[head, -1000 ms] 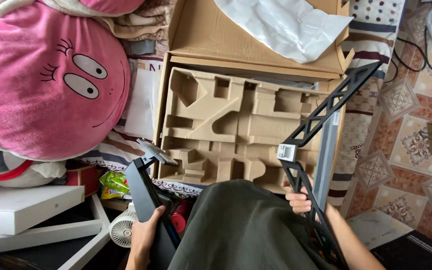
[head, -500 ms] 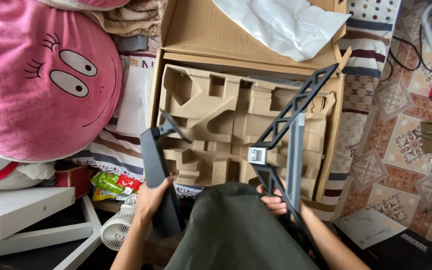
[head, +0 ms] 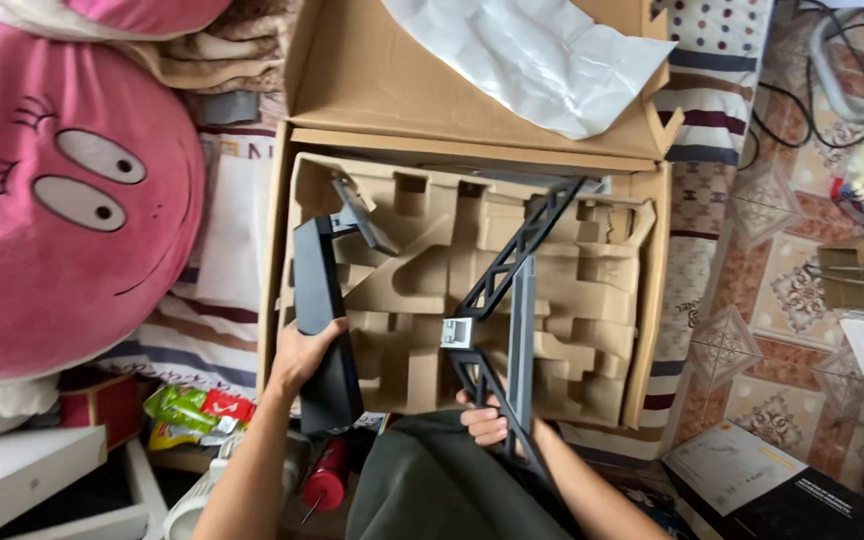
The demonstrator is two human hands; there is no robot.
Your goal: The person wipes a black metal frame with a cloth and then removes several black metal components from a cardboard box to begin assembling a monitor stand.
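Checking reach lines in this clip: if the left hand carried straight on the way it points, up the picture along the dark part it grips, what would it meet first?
Probably the moulded cardboard insert in the box; the left hand already overlaps its edge, gripping the dark grey part. Depth is unclear.

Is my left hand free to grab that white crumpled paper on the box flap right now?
Probably not. The left hand is wrapped around a dark grey bar, and the white paper lies on the far flap, beyond the moulded cardboard insert.

patterned tile floor, striped cloth, big pink plush.
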